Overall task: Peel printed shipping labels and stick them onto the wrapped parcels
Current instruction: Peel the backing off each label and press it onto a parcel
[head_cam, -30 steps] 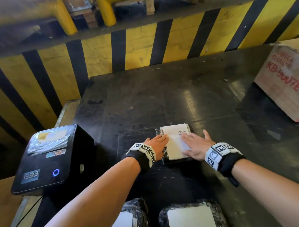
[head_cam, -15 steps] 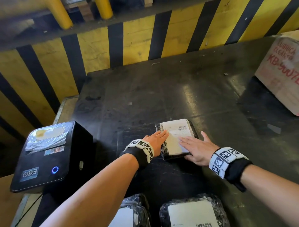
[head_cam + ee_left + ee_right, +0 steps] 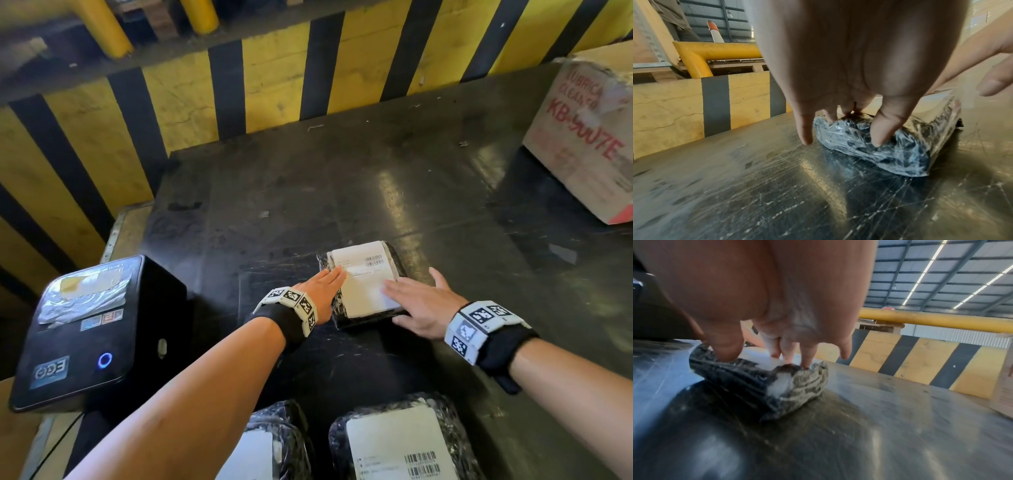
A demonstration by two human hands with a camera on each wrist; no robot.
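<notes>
A wrapped parcel lies mid-table, its white label on top. The label is pressed flat by the left hand and right hand, fingers straight, slightly spread.

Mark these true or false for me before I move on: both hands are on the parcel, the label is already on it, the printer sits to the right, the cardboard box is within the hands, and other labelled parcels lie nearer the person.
1. Both the left hand and the right hand rest with straight fingers on the wrapped parcel. True.
2. The shipping label lies on top of that parcel. True.
3. The label printer sits to the person's right. False: it is at the left edge of the table.
4. A hand holds the cardboard box. False: it stands untouched at the far right.
5. Two more labelled parcels lie nearer the person. True.
</notes>
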